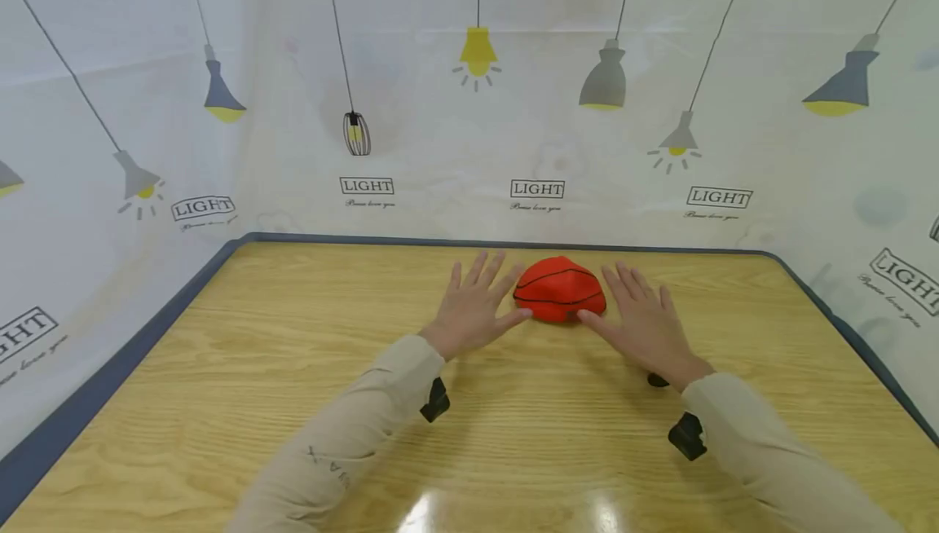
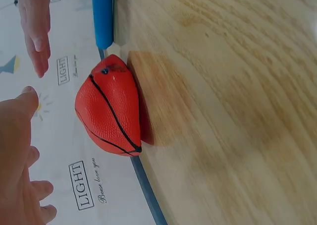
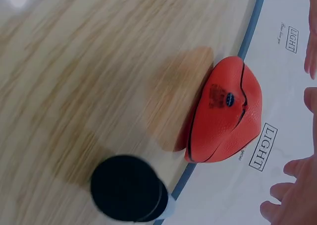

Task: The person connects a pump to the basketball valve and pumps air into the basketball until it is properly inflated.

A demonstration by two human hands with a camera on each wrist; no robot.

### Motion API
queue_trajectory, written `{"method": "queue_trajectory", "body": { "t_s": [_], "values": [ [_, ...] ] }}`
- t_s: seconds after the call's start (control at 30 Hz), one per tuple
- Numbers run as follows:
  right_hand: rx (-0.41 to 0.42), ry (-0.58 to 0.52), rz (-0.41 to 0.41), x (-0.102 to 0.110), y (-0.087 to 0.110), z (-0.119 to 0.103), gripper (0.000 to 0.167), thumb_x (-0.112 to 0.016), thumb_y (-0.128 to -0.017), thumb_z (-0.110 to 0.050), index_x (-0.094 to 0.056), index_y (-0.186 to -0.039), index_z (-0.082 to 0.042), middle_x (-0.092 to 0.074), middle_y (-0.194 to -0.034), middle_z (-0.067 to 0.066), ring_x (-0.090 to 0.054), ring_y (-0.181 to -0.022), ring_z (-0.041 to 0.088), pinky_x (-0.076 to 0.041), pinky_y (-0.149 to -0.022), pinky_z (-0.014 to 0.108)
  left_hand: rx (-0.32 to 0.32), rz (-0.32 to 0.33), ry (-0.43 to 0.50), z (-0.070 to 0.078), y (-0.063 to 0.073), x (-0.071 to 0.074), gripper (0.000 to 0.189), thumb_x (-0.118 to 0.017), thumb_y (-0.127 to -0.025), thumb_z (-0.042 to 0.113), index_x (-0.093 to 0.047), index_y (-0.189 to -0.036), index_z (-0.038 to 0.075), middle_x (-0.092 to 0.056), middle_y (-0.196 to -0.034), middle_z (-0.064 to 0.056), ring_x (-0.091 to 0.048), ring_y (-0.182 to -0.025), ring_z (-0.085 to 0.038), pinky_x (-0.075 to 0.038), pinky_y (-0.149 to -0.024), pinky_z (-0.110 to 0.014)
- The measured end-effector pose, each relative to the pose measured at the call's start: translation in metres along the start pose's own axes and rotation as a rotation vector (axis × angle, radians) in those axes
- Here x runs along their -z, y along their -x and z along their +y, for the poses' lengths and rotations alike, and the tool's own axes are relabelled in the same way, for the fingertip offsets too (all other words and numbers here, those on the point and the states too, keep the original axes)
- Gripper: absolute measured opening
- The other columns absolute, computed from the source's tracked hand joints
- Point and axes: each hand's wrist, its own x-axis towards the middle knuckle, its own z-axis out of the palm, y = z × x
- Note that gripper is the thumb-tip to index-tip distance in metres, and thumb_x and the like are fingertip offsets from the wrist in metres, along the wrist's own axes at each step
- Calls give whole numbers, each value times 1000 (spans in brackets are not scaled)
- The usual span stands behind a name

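Pale wood-grain tabletop [image 1: 557, 403] bears the dented red ball [image 1: 560, 289] near its far edge, between the left hand [image 1: 469, 317] and right hand [image 1: 649, 333], both spread and gripping nothing, though contact is hard to judge, so bringing them in evenly would likely steady it best.

A dented red ball [image 2: 109, 111] sits on a wood-grained table [image 2: 233, 116].

Screened booth [image 1: 800, 182]; lamp-print backdrop [image 1: 440, 129], wood-grain tabletop [image 1: 220, 403]
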Motion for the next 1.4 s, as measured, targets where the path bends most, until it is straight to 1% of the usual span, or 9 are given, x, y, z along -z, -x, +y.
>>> {"method": "queue_trajectory", "body": {
  "t_s": [0.3,0.5,0.67,0.8,0.93,1.03,1.13,1.27,1.4],
  "values": [
    [10,-22,15,7,12,18,86,-48,-80,-58,-18,-140,-4,-14,-144,21,-12,-130,38,-4,-96,63,-78,66,-37,9,-3,0,70,-34,-86,59,-13,-143,25,-9,-147,-5,-3,-134,-25,-7,-103,-51],
    [-4,-40,-2,8,16,30,91,-50,-78,-60,-18,-140,-1,-15,-143,23,-14,-129,39,-8,-94,65,-110,82,-49,16,-6,1,74,-43,-82,59,-18,-142,23,-12,-147,-7,-6,-134,-26,-10,-103,-52],
    [9,-40,-25,9,18,38,91,-54,-78,-55,-18,-138,3,-14,-141,28,-19,-124,45,-17,-94,62,-121,71,-52,21,-12,2,76,-45,-82,58,-18,-142,22,-15,-146,-8,-9,-133,-27,-14,-102,-51],
    [25,-44,-32,8,18,45,89,-58,-79,-48,-17,-138,5,-13,-140,29,-22,-121,49,-24,-93,60,-113,47,-9,28,-17,3,77,-49,-81,55,-17,-142,23,-13,-146,-6,-9,-133,-27,-13,-103,-50],
    [9,-56,-43,7,18,50,87,-60,-79,-44,-16,-138,4,-11,-140,30,-21,-120,51,-26,-89,62,-97,36,19,34,-23,1,77,-51,-81,53,-16,-142,24,-13,-147,-5,-11,-133,-27,-14,-103,-49],
    [-25,-78,-61,8,17,53,86,-60,-80,-41,-16,-138,5,-10,-140,31,-20,-119,52,-28,-86,63,-92,37,21,38,-28,-3,77,-52,-81,53,-17,-142,24,-15,-146,-5,-16,-132,-29,-17,-103,-47],
    [-77,-117,-89,8,14,58,86,-60,-80,-41,-15,-137,6,-9,-139,33,-19,-119,53,-28,-86,64,-87,42,49,41,-32,-9,76,-53,-80,52,-20,-142,23,-17,-145,-6,-19,-130,-30,-20,-102,-47],
    [-138,-165,-108,5,10,67,88,-59,-81,-41,-12,-137,8,-9,-138,34,-18,-120,52,-24,-90,62,-70,59,124,41,-37,-17,73,-56,-80,49,-24,-141,22,-21,-144,-6,-22,-129,-29,-21,-102,-45],
    [-162,-196,-99,2,7,75,88,-58,-81,-41,-12,-137,9,-14,-136,34,-21,-120,51,-25,-91,61,-55,74,194,40,-42,-24,70,-57,-81,45,-28,-139,20,-25,-142,-7,-24,-127,-27,-22,-102,-41]
  ]
}}
